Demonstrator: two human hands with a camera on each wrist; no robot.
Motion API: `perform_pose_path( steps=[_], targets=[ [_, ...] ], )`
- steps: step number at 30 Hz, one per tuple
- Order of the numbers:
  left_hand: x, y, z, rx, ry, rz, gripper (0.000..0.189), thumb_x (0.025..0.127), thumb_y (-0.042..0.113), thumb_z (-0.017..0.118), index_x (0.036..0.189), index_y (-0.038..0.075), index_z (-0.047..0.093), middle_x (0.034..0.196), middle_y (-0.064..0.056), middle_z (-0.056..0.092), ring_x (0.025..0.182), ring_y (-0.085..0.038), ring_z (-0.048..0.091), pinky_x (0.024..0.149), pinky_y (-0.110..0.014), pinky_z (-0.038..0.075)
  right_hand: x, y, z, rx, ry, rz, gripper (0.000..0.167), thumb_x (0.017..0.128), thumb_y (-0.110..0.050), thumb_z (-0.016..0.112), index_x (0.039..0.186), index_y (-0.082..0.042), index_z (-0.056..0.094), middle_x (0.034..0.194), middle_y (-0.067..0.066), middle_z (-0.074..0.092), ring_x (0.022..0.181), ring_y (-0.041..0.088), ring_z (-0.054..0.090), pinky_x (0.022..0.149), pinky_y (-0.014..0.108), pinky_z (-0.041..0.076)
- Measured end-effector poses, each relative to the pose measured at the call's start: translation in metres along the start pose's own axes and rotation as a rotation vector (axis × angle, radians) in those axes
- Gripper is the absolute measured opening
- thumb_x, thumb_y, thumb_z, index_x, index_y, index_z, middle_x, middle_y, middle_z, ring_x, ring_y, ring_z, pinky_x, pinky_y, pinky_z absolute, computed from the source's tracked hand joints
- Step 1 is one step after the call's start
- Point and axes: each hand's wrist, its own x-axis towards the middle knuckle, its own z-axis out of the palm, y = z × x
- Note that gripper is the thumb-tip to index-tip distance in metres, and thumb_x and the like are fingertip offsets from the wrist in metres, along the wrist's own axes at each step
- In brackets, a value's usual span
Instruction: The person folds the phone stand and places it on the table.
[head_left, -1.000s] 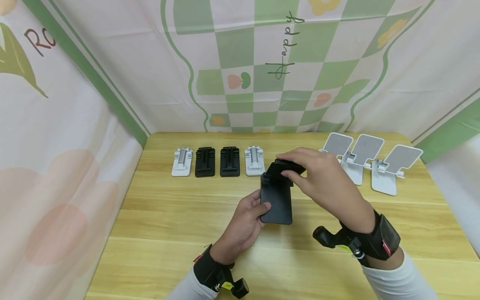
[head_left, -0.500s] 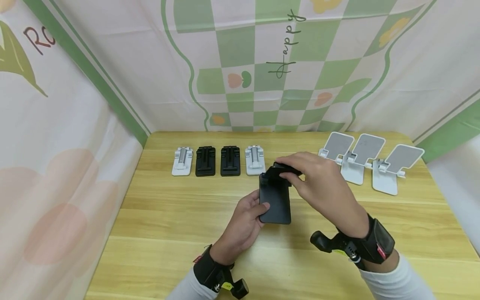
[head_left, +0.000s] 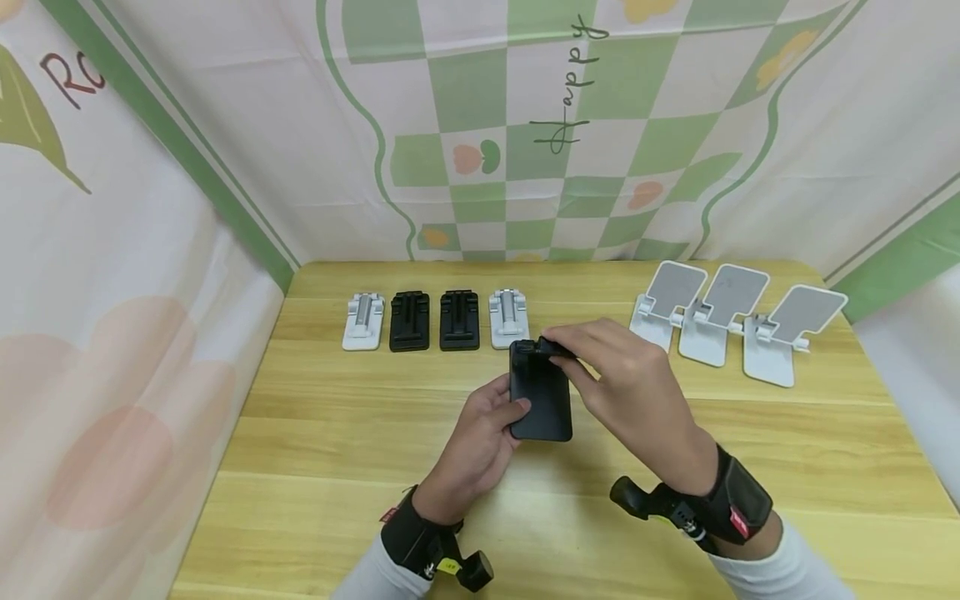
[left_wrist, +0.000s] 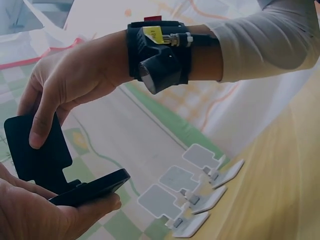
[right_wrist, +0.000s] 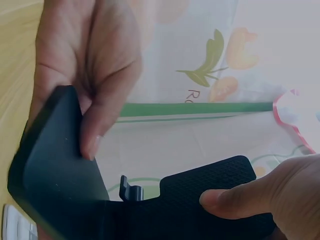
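**L grip + R grip clamped on blk stand**

Held above mid counter: L on base, R pinching upper plate. Risk (my guess): slip or strained joint if R forces it vs L's hold. Look: matte blk, bent open; base smooth/flat, plate textured, small hook nr joint.

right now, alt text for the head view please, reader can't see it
A person's left hand holds a black stand by its base over a table while the right hand pinches its plate. Behind lie four folded stands in a row, two black between two white; three unfolded white stands are at right.
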Motion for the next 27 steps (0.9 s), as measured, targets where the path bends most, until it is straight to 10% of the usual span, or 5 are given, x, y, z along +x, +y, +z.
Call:
perform_pose_path(
  steps=[14, 27],
  targets=[
    [0.002, 0.009, 0.0, -0.039, 0.011, 0.017, 0.056, 0.104, -0.007, 0.035, 0.158, -0.006, 0.023, 0.162, -0.02, 0.036, 0.15, -0.03, 0.038, 0.114, -0.032, 0.044, -0.011, -0.011, 0.017, -0.046, 0.058, -0.122, 0.045, 0.068, 0.017, 0.084, 0.109, 0.001, 0.078, 0.105, 0.014, 0.078, 0.091, 0.027, 0.074, 0.079, 0.039, 0.065],
    [0.003, 0.012, 0.004, -0.055, 0.032, 0.037, 0.051, 0.107, -0.002, 0.034, 0.157, -0.006, 0.024, 0.16, -0.021, 0.04, 0.147, -0.028, 0.043, 0.112, -0.029, 0.047, -0.028, -0.013, 0.034, -0.047, 0.155, -0.156, 0.023, 0.085, 0.01, 0.073, 0.106, 0.003, 0.078, 0.106, 0.015, 0.078, 0.095, 0.03, 0.075, 0.082, 0.041, 0.064]
  ],
)
